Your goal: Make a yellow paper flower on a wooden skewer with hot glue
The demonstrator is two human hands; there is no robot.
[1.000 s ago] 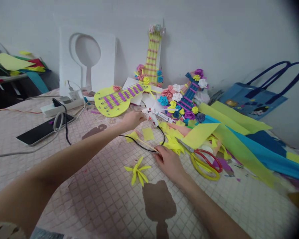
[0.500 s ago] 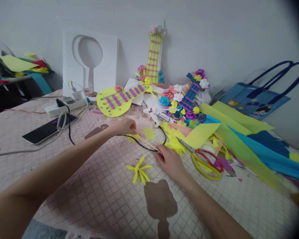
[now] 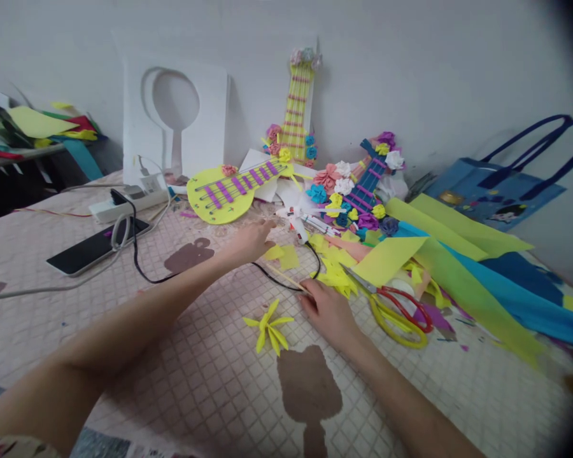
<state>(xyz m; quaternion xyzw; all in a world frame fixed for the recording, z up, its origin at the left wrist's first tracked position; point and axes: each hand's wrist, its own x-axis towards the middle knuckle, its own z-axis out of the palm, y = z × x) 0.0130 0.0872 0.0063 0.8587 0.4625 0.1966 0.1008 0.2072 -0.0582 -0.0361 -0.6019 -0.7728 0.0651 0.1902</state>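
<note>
My left hand (image 3: pixel 253 243) reaches across the table with its fingers stretched forward, holding nothing that I can see. Just beyond its fingertips lies a white glue gun (image 3: pixel 297 227) with a black cord. Between thumb and fingers, my right hand (image 3: pixel 328 308) grips a thin pale wooden stick (image 3: pixel 286 276) low over the tabletop, its far end pointing toward my left hand. Nearer to me sits a yellow paper flower (image 3: pixel 268 327) with narrow petals. Small yellow paper squares (image 3: pixel 286 256) lie between the left hand and the glue gun.
Red-and-yellow-handled scissors (image 3: pixel 401 312) lie right of my right hand, among yellow and blue paper sheets (image 3: pixel 477 273). Decorated paper guitars (image 3: pixel 232 194) stand at the back. A power strip (image 3: pixel 128 202) and a phone (image 3: pixel 95 247) are at left, with cables. A blue bag (image 3: pixel 496 191) leans against the wall.
My left hand has moved forward and right, away from the stick's far end toward the glue gun, its fingers stretching out. My right hand stays put with the stick.
</note>
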